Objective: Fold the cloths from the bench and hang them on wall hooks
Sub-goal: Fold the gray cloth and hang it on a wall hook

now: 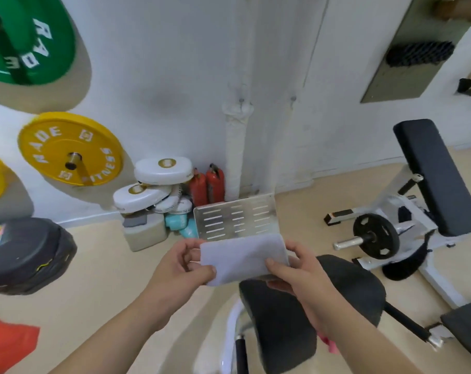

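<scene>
A pale grey cloth (242,259), folded into a small rectangle, is held in the air in front of me. My left hand (181,265) pinches its left edge between thumb and fingers. My right hand (296,268) grips its right side, thumb on top. Two small hooks (241,100) (293,98) stick out of the white wall ahead, well above the cloth. Below my hands stands a black padded bench seat (277,319). A bit of pink cloth (330,342) shows under my right forearm.
A slotted metal plate (235,217) leans near the wall base, beside two red extinguishers (207,184) and white pads (161,168). Yellow (69,149) and green (26,41) weight plates hang on the left wall. A weight bench (433,176) with a black plate stands right.
</scene>
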Demonstrator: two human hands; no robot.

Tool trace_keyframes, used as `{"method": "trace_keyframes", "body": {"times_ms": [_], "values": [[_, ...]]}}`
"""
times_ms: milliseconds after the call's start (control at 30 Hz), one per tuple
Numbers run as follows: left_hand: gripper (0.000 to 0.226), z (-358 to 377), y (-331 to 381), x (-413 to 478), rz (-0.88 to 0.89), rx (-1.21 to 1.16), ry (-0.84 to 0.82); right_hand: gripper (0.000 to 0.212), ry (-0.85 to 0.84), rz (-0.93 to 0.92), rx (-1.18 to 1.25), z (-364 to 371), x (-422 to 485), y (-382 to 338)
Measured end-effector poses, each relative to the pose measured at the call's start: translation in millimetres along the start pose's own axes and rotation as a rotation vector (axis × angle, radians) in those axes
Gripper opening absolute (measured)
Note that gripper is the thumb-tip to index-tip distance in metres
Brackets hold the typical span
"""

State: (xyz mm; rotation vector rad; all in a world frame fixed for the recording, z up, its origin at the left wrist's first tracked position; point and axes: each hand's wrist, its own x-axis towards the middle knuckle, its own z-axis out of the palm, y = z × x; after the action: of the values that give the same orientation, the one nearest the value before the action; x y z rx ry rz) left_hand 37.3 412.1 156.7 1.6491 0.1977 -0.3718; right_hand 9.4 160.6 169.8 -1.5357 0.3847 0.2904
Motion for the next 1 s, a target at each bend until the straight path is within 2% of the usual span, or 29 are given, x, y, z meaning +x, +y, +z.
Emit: {"method": "trace_keyframes", "body": {"times_ms": [200,367,600,733,867,1000], "values": [[0.047,-155,45,72,0.035,0.038,0.088,0.037,0.022,-0.154,-0.074,153,82,-56],[0.038,-196,97,131,0.077,0.07,0.019,0.032,0.125,-0.172,-0.018,197,128,-110],[0.028,-151,184,236,0.167,0.117,-0.122,0.021,0.292,-0.162,0.006,142,195,-186],[0.026,-111,231,297,0.224,0.158,-0.182,0.026,0.287,-0.158,-0.007,89,244,-233],[0.037,-81,277,360,0.233,0.162,-0.2,0.029,0.295,-0.179,-0.011,48,305,-280],[0.026,-58,320,423,0.24,0.094,-0.221,0.028,0.303,-0.204,-0.035,21,360,-325]]}}
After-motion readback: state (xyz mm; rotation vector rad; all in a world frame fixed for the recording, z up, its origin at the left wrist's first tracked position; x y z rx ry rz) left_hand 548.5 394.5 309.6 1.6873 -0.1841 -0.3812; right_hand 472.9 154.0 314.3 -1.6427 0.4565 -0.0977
